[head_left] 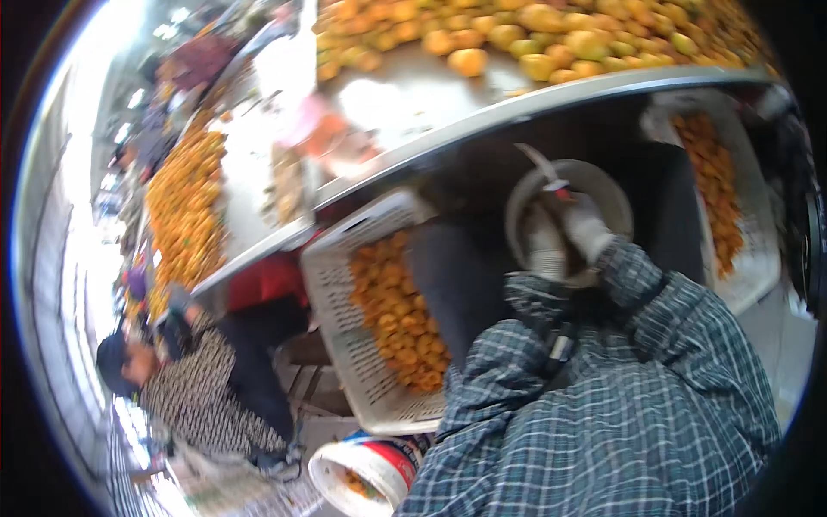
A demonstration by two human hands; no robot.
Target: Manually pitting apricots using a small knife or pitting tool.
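Both of my hands, in pale gloves, are low over a round pail (617, 194) between my knees. My right hand (581, 223) is shut around the red handle of a knife (541, 161), whose blade points up and away from me. My left hand (544, 242) reaches down into the pail beside it; its fingers are blurred and dark, so what it holds cannot be told. Orange fruits (549, 39), whole and rounded, are heaped on the metal table (413, 116) ahead.
A white plastic crate (342, 304) of orange fruit stands left of my leg, another crate (753, 213) at the right. A white bucket (355, 481) with scraps sits lower left. A seated co-worker (194, 381) is at the left by a table of fruit (187, 207).
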